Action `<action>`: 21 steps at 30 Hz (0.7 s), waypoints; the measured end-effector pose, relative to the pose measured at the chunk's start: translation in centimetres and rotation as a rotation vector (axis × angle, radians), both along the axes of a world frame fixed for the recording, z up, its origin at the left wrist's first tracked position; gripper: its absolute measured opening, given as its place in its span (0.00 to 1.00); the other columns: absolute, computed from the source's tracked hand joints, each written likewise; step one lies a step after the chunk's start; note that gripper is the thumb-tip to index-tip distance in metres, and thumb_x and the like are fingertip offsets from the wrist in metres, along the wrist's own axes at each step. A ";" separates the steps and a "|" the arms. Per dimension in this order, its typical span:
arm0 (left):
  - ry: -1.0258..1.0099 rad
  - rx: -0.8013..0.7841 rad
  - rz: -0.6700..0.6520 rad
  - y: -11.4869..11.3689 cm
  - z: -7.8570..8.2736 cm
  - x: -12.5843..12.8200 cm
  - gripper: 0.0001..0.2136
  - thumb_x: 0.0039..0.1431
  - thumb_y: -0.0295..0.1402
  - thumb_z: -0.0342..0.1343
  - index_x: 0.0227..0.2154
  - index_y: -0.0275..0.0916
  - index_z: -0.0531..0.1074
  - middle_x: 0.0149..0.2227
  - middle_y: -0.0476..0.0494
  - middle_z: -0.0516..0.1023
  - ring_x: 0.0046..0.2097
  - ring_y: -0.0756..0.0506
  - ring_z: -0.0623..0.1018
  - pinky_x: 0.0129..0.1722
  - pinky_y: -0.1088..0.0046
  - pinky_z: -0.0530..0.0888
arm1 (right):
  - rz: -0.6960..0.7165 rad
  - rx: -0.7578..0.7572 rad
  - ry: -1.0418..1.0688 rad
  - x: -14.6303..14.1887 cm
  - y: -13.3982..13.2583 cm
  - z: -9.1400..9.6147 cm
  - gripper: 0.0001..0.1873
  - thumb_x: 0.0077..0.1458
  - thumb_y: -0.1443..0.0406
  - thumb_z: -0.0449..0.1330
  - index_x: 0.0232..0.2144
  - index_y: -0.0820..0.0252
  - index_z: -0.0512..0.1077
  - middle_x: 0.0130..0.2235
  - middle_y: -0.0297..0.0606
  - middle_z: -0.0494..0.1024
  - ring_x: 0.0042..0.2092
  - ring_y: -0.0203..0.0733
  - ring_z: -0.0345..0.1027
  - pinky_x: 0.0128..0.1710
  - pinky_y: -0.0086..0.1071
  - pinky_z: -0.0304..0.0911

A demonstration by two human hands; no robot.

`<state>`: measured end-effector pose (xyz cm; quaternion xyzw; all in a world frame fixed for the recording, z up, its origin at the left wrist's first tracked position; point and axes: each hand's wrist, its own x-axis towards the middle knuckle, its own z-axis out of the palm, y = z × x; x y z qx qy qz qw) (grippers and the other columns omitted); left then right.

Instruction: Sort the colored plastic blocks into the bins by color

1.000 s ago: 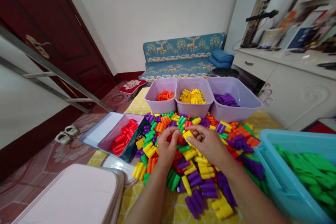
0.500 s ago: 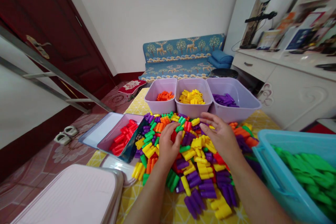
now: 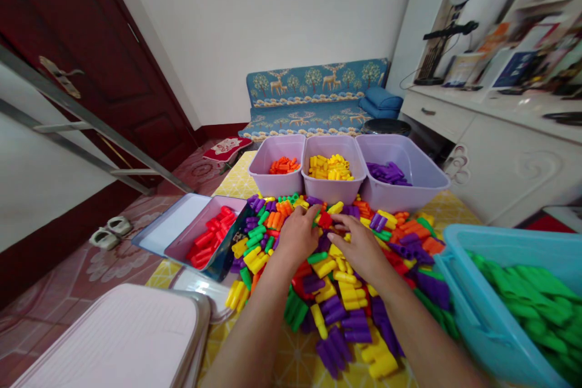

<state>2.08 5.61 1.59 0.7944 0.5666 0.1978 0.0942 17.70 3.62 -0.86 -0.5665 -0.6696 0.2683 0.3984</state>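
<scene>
A mixed heap of coloured plastic tube blocks covers the middle of the table. My left hand (image 3: pixel 297 235) reaches into its far part, fingers bent and thumb apart. My right hand (image 3: pixel 359 245) comes in from the other side, its fingers spread from its thumb. Between the two sets of fingertips sits a red block (image 3: pixel 324 220); whether either hand touches it is hard to tell. Yellow blocks (image 3: pixel 352 296) and purple blocks (image 3: pixel 357 326) lie nearer me, below the hands.
Behind the heap stand lilac bins with orange blocks (image 3: pixel 284 165), yellow blocks (image 3: pixel 331 167) and purple blocks (image 3: pixel 388 173). A tilted box (image 3: pixel 182 244) at left holds red blocks. The turquoise bin (image 3: pixel 477 309) at right holds green ones. Stacked pale lids (image 3: pixel 113 339) lie front left.
Both hands have moved closer together around the red block. My right hand has come left and slightly down, and my left hand has shifted a little farther into the heap.
</scene>
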 end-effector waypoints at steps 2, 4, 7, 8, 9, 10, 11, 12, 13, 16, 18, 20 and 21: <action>-0.026 -0.024 -0.016 -0.2 0.0 -0.4 0.26 0.53 0.27 0.54 0.56 0.46 0.63 0.44 0.39 0.72 0.45 0.38 0.76 0.43 0.63 0.72 | 0.011 -0.010 0.007 -0.3 -0.1 -0.1 0.22 0.49 0.67 0.59 0.49 0.61 0.69 0.49 0.46 0.74 0.46 0.45 0.72 0.50 0.42 0.66; -0.072 -0.025 -0.019 -0.4 -0.3 -0.7 0.25 0.50 0.26 0.56 0.52 0.46 0.65 0.43 0.40 0.73 0.45 0.39 0.76 0.43 0.63 0.72 | 0.033 -0.005 0.010 -0.5 -0.1 -0.1 0.24 0.48 0.68 0.59 0.50 0.60 0.69 0.50 0.45 0.74 0.48 0.45 0.71 0.52 0.42 0.64; -0.217 0.009 -0.013 -0.6 -0.9 -1.2 0.20 0.46 0.21 0.57 0.43 0.42 0.68 0.40 0.43 0.75 0.43 0.42 0.76 0.42 0.67 0.72 | 0.054 -0.010 0.040 -0.8 -0.3 -0.1 0.27 0.47 0.69 0.60 0.52 0.59 0.67 0.51 0.44 0.73 0.49 0.45 0.71 0.51 0.41 0.65; -0.283 0.030 -0.010 -0.7 -1.2 -1.4 0.17 0.46 0.20 0.56 0.40 0.41 0.68 0.38 0.45 0.75 0.41 0.43 0.76 0.41 0.68 0.72 | 0.056 -0.014 0.051 -0.9 -0.4 0.0 0.28 0.48 0.68 0.60 0.53 0.59 0.67 0.52 0.44 0.73 0.49 0.45 0.71 0.51 0.41 0.66; -0.351 0.052 -0.012 -0.8 -1.3 -1.5 0.15 0.46 0.19 0.55 0.38 0.40 0.68 0.37 0.46 0.75 0.40 0.45 0.76 0.41 0.69 0.72 | 0.056 -0.013 0.055 -1.0 -0.4 0.2 0.27 0.48 0.67 0.60 0.53 0.58 0.67 0.52 0.44 0.73 0.50 0.45 0.71 0.50 0.41 0.66; -0.415 0.072 -0.019 -1.0 -1.5 -1.7 0.13 0.47 0.19 0.55 0.36 0.39 0.68 0.36 0.46 0.76 0.39 0.46 0.75 0.40 0.70 0.72 | 0.053 -0.007 0.048 -1.1 -0.5 0.3 0.26 0.49 0.66 0.60 0.53 0.58 0.67 0.52 0.44 0.74 0.50 0.46 0.70 0.51 0.42 0.66; -0.471 0.088 -0.036 -1.1 -1.6 -1.9 0.12 0.47 0.19 0.54 0.35 0.39 0.68 0.35 0.47 0.76 0.38 0.46 0.75 0.40 0.71 0.72 | 0.049 0.005 0.028 -1.2 -0.6 0.5 0.26 0.50 0.64 0.60 0.52 0.59 0.68 0.52 0.44 0.74 0.51 0.46 0.70 0.51 0.42 0.65; -0.515 0.097 -0.062 -1.3 -1.6 -2.1 0.12 0.48 0.19 0.54 0.35 0.39 0.69 0.35 0.47 0.76 0.38 0.47 0.75 0.41 0.71 0.72 | 0.042 0.021 0.000 -1.2 -0.7 0.8 0.25 0.50 0.63 0.61 0.52 0.59 0.69 0.51 0.44 0.74 0.51 0.47 0.69 0.52 0.43 0.64; -0.549 0.099 -0.092 -1.5 -1.6 -2.3 0.12 0.49 0.19 0.54 0.35 0.39 0.69 0.36 0.47 0.76 0.39 0.47 0.76 0.41 0.71 0.72 | 0.036 0.041 -0.034 -1.2 -0.7 1.0 0.24 0.51 0.62 0.61 0.51 0.59 0.69 0.51 0.44 0.74 0.51 0.48 0.69 0.52 0.43 0.64; -0.617 0.085 -0.163 -1.9 -1.5 -2.5 0.11 0.51 0.20 0.54 0.36 0.39 0.71 0.36 0.47 0.77 0.40 0.47 0.76 0.43 0.71 0.72 | 0.035 0.108 -0.126 -1.1 -0.9 1.5 0.22 0.53 0.61 0.60 0.50 0.59 0.71 0.50 0.44 0.74 0.52 0.48 0.68 0.53 0.44 0.63; -0.668 0.061 -0.190 -2.1 -1.5 -2.5 0.12 0.51 0.20 0.55 0.38 0.39 0.72 0.38 0.46 0.78 0.41 0.47 0.76 0.43 0.71 0.73 | 0.054 0.152 -0.172 -0.9 -1.0 1.7 0.20 0.54 0.63 0.59 0.50 0.58 0.71 0.49 0.43 0.75 0.51 0.48 0.68 0.52 0.43 0.63; -0.699 0.037 -0.208 -2.3 -1.5 -2.3 0.15 0.51 0.21 0.56 0.42 0.39 0.72 0.39 0.45 0.78 0.41 0.47 0.77 0.44 0.71 0.73 | 0.071 0.180 -0.205 -0.8 -1.0 1.7 0.18 0.54 0.65 0.59 0.48 0.58 0.72 0.46 0.43 0.75 0.49 0.47 0.68 0.51 0.43 0.63; -0.700 0.027 -0.214 -2.3 -1.6 -2.3 0.17 0.52 0.21 0.56 0.45 0.40 0.71 0.39 0.45 0.78 0.42 0.46 0.77 0.45 0.70 0.73 | 0.075 0.190 -0.216 -0.7 -1.0 1.7 0.17 0.53 0.66 0.59 0.47 0.57 0.73 0.45 0.42 0.75 0.49 0.47 0.68 0.51 0.43 0.63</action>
